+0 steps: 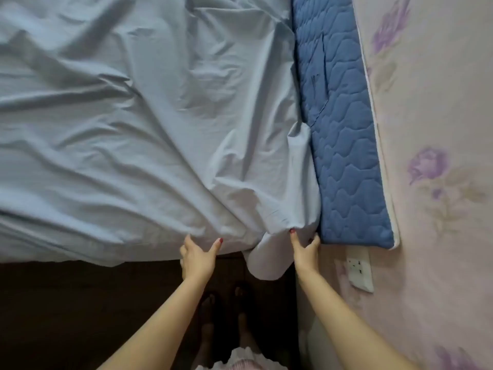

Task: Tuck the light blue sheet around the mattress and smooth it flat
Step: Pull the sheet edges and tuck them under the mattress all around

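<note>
My left hand [197, 259] is at the near edge of the bed, thumb spread wide and fingers reaching up under the hem of the light blue sheet [133, 124]. The fingertips are lost in the cloth there, so I cannot tell whether they are pinching it or only pressing against it. My right hand [305, 249] is just beside it, toward the wall, with thumb and fingers closed on a bunched fold at the sheet's corner. Between my two hands a loose flap of the sheet hangs down past the bed edge. Beyond my hands the sheet spreads over the mattress top, heavily creased, with long wrinkles fanning away from the corner I hold. Past my right hand, a strip of dark blue quilted mattress [344, 145] lies uncovered, running along the floral wallpapered wall [440, 129]. Just below that hand, a white wall socket [360, 271] sits on the wall. Under my forearms is dark floor [80, 316], and my feet [229, 311] stand close to the bed.
</note>
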